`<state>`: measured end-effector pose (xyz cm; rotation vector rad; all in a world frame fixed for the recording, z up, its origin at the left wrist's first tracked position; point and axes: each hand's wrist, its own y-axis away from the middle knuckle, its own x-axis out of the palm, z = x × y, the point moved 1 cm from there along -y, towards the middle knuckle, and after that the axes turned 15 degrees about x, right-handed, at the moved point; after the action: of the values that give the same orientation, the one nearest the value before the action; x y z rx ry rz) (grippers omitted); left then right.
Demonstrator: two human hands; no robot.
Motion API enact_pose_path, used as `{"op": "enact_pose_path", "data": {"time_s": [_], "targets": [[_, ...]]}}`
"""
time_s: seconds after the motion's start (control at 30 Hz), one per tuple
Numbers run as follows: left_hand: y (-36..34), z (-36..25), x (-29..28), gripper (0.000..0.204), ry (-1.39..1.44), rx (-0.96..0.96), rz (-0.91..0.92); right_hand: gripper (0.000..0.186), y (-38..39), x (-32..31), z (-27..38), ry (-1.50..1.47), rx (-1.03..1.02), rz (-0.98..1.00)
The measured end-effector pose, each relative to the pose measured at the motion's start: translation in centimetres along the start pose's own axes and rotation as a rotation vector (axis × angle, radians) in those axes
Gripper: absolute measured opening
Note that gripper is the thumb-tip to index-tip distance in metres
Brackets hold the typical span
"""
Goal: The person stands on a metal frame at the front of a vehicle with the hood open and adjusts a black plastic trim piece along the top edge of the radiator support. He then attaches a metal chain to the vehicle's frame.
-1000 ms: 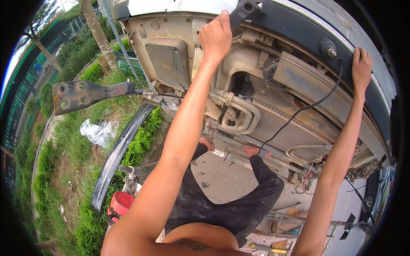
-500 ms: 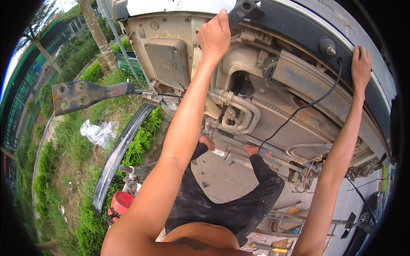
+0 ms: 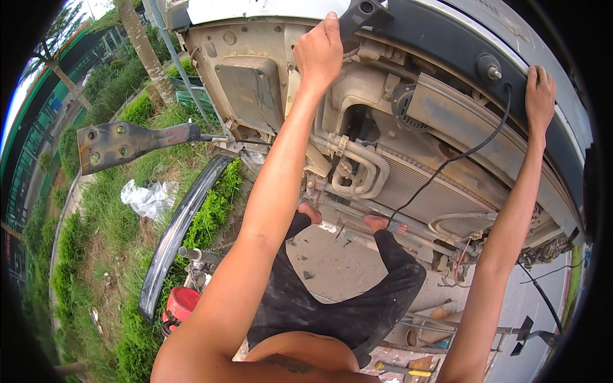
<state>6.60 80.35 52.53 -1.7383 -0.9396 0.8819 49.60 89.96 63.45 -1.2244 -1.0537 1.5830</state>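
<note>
Both my arms reach up to the front of a vehicle with its inner parts laid bare. My left hand (image 3: 318,52) is closed in a fist at a black handle-like bracket (image 3: 366,19) near the upper edge, thumb pointing up. Its palm side is hidden. The fingers of my right hand (image 3: 541,99) hook over the edge of the long black panel (image 3: 440,43) at the right. Between the hands, a round threaded stub (image 3: 490,67) sticks out of this panel. A black cable (image 3: 469,154) hangs from beside the stub across the radiator (image 3: 421,182).
At left, a rusty metal bracket (image 3: 137,143) juts out over grass. A curved dark trim strip (image 3: 182,236) and a white plastic bag (image 3: 149,199) lie nearby. A red round container (image 3: 182,302) stands by my left arm. Bent pipes (image 3: 365,169) run below the panel.
Both hands keep their places, with barely any shift. At the lower right, a dark car on the road has gone out of view.
</note>
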Motion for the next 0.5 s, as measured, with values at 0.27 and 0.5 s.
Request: {"op": "enact_pose_path", "data": {"time_s": [0.27,0.5], "targets": [[-0.04,0.06,0.05,0.057,0.002,0.001,-0.013,0.037,0.10,-0.19,0.12,-0.031,-0.006,0.008],[0.00,-0.08,-0.05,0.059,0.007,0.006,-0.008,0.037,0.15,-0.27,0.30,-0.045,0.007,0.013]]}}
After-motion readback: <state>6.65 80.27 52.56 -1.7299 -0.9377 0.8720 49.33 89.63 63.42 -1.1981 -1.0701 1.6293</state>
